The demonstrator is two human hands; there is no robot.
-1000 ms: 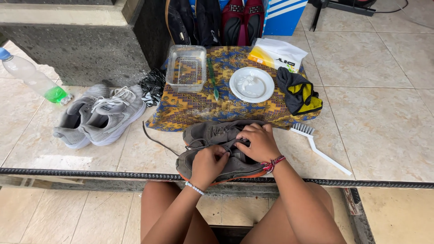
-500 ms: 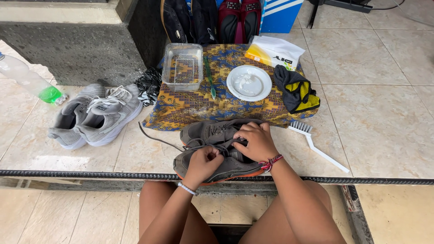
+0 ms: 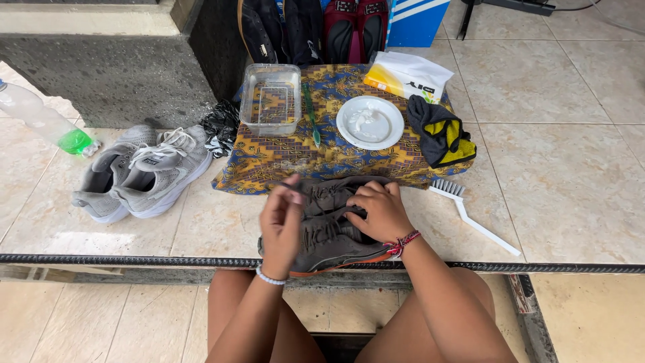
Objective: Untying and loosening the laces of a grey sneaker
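Clearly the dark shoe [image 3: 329, 232] on the tiles at the cloth's [image 3: 269, 158] near edge looks light, with a soft upper and stiffer sole, best gripped by the sole or heel; the right hand [image 3: 379, 212] rests on its laces with fingers curled together, and the left hand [image 3: 282, 222] is raised with fingertips pinched, probably on a lace. Counted: two dark shoes, two grey sneakers [image 3: 144, 171], one tray [image 3: 271, 99], one plate [image 3: 369, 122], one brush [image 3: 470, 214], one bottle [image 3: 44, 121]

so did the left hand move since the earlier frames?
Yes. The left hand has lifted off the dark shoe, rising toward the patterned cloth.
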